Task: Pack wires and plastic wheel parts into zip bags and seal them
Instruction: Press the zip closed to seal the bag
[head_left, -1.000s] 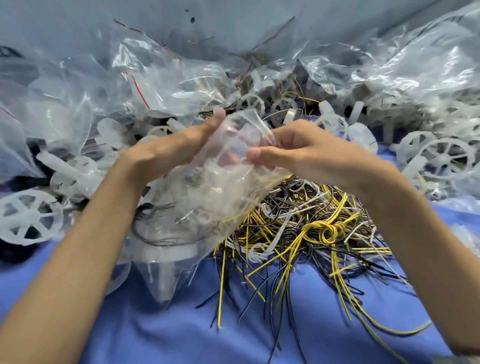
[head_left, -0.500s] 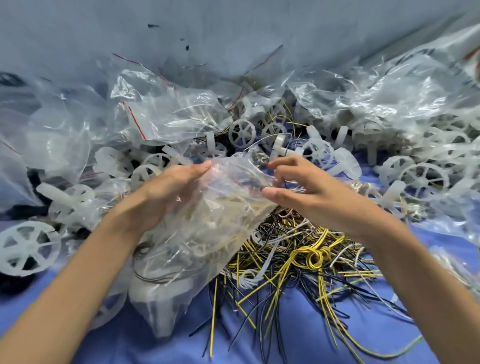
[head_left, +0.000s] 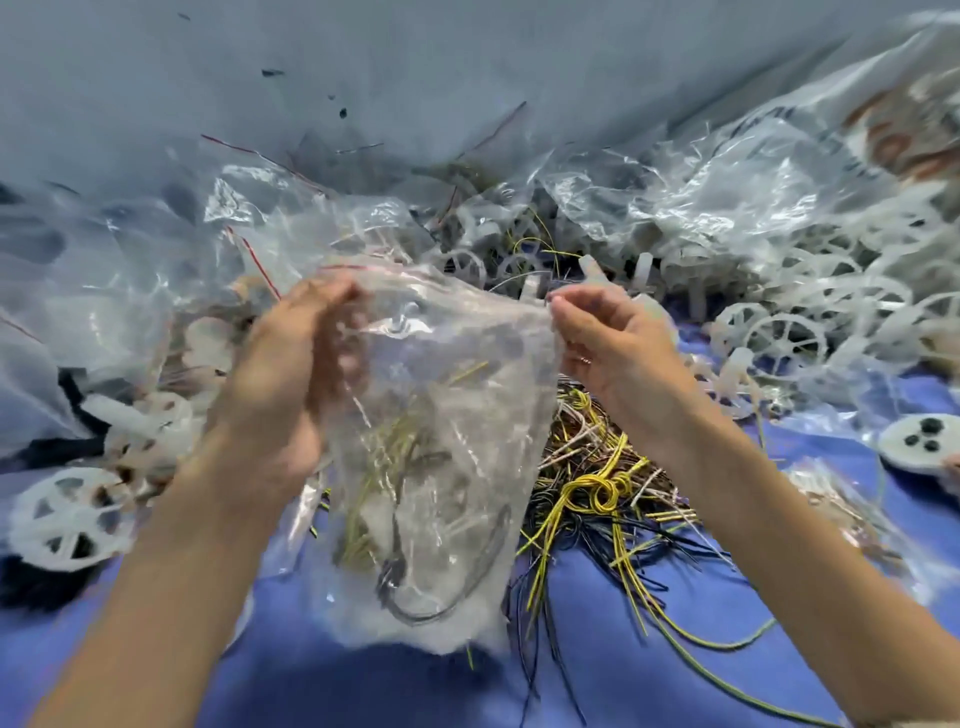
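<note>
A clear zip bag (head_left: 441, 467) with a red seal line hangs upright between my hands, above the blue cloth. Yellow and black wires show through it. My left hand (head_left: 291, 374) grips the bag's top left corner, fingers curled round the plastic. My right hand (head_left: 608, 343) pinches the top right corner. Behind the bag lies a loose pile of yellow, black and white wires (head_left: 608, 488). White plastic wheel parts (head_left: 779, 338) are heaped at the right and behind; one wheel (head_left: 67, 514) lies at the far left.
Crumpled clear bags (head_left: 156, 270) pile up at the left and a large one (head_left: 727, 208) at the back right. A round white disc with dark buttons (head_left: 919, 441) sits at the right edge. Blue cloth (head_left: 363, 686) covers the surface in front.
The bag has been lifted from a slant to hang upright. Both hands moved apart to its top corners, stretching the mouth flat.
</note>
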